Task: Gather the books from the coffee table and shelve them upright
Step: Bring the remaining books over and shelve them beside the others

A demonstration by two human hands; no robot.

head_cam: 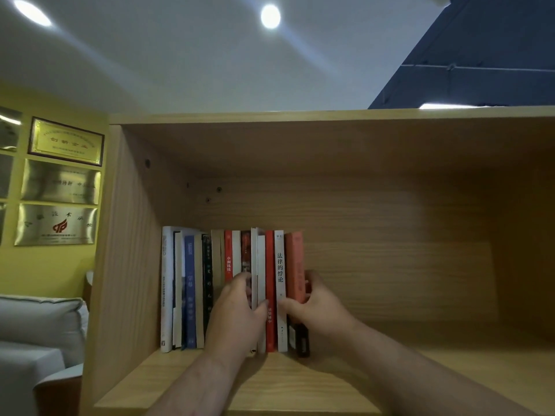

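From the head view, we see the books (234, 288) standing upright in a row on the shelf (390, 370). Our left hand (237, 310) lies flat against the spines, fingers together. Just right of it, our right hand (315, 304) clamps the orange book (295, 262) at the row's end.

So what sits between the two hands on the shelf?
In the head view, between the left hand and the right hand stand three upright books: a pale book, a red book and a white book.
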